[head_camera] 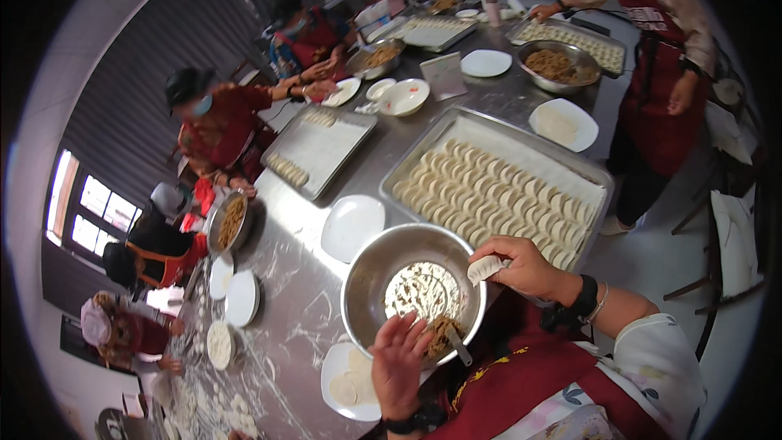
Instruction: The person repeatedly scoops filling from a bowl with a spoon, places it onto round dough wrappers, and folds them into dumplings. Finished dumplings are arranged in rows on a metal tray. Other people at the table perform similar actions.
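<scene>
Between the fingers of my right hand (522, 266) is a pleated dumpling (486, 269), held above the right rim of a large steel mixing bowl (372, 275). Brown filling (443, 336) is heaped at the bowl's near side, with a metal spatula (458, 345) stuck in it. My left hand (398, 357) hovers over the near left rim, its fingers apart and nothing in it. Round dough wrappers (349, 386) lie on a white plate (333, 363) beside my left wrist. Beyond the bowl, a metal tray (489, 134) carries several rows of folded dumplings (489, 189).
An unused-looking white plate (353, 227) touches the bowl's far side. Another tray (321, 153) holds a few dumplings. A plate of wrappers (563, 124) and a bowl of filling (559, 67) stand farther right. Several people work around the floury steel table (287, 293); one person (657, 61) stands at right.
</scene>
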Tool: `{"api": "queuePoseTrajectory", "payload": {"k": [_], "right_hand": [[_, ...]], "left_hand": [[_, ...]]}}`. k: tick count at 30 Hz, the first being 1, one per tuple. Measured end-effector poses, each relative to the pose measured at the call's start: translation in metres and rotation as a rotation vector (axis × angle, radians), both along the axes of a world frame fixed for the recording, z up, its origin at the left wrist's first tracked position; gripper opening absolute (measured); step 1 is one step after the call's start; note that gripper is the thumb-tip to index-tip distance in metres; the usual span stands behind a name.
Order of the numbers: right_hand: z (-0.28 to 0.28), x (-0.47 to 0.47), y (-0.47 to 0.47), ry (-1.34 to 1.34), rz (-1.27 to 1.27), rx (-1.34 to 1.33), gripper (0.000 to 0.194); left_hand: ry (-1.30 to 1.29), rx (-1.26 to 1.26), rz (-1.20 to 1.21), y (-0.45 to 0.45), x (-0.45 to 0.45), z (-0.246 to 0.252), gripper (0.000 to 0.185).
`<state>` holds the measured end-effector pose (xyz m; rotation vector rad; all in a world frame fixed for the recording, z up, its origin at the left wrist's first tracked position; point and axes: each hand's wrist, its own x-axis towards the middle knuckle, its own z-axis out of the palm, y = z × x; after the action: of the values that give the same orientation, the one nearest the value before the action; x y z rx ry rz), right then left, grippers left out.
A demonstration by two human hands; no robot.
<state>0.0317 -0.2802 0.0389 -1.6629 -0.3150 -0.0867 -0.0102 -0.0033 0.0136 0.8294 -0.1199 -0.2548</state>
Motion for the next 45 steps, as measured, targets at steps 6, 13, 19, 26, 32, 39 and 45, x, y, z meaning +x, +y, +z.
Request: {"api": "queuePoseTrajectory", "payload": {"k": [6, 13, 19, 26, 32, 39, 45], "right_hand": [[-0.014, 0.004, -0.057, 0.205, -0.119, 0.245, 0.024], [-0.047, 0.06, -0.193, 0.429, -0.456, -0.113, 0.021], [-0.047, 0.171, -0.214, 0.195, -0.363, -0.319, 0.017], [-0.078, 0.322, -0.139, -0.02, -0.292, -0.44, 0.02], [-0.112, 0.38, -0.107, -0.005, -0.311, -0.441, 0.018], [-0.124, 0.384, -0.098, 0.034, -0.263, -0.559, 0.023], [-0.119, 0.374, -0.116, -0.019, -0.307, -0.521, 0.031]], "left_hand": [[0.077, -0.118, 0.283, 0.052, -0.029, -0.015, 0.05], [0.152, 0.097, 0.351, 0.07, -0.047, -0.015, 0.051], [0.17, 0.123, 0.388, 0.048, -0.025, -0.015, 0.044], [0.098, 0.21, 0.572, 0.036, -0.031, 0.005, 0.043], [0.431, 0.427, 0.765, 0.048, -0.029, 0.004, 0.044], [0.424, 0.39, 0.698, 0.058, -0.017, -0.015, 0.048], [0.451, 0.403, 0.703, 0.062, -0.018, -0.024, 0.05]]}}
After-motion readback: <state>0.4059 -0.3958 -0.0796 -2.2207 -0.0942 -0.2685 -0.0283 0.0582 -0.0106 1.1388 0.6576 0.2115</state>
